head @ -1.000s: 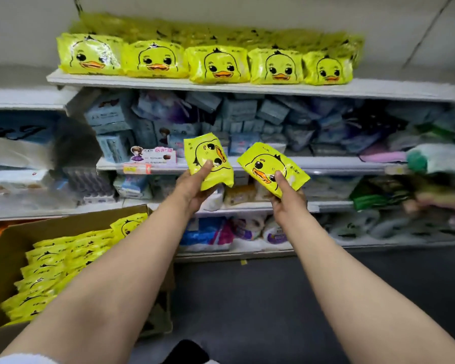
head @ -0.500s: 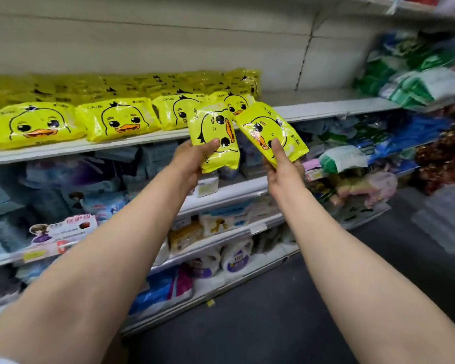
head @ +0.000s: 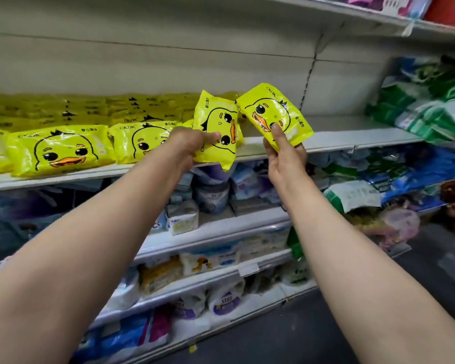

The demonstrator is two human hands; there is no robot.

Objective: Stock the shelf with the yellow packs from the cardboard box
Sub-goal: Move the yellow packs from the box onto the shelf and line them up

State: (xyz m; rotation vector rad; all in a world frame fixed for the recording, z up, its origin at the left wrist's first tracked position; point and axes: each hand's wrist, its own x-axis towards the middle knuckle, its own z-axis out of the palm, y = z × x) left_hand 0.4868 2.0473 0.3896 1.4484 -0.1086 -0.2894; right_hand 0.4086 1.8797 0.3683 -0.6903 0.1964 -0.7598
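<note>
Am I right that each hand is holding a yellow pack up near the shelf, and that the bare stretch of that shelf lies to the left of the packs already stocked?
Not quite. In the head view the left hand and right hand do each hold a yellow pack near the shelf, but the bare stretch lies to the right of the stocked packs, not the left.

Both yellow packs [head: 216, 130] in my hands: glossy plastic film, crinkled, glare on the print. Stocked row [head: 61, 151] has the same shiny wrap. Shelf [head: 352, 137] looks like painted metal, smooth, matt white. Green-white bags [head: 436, 119]: glossy plastic.
</note>
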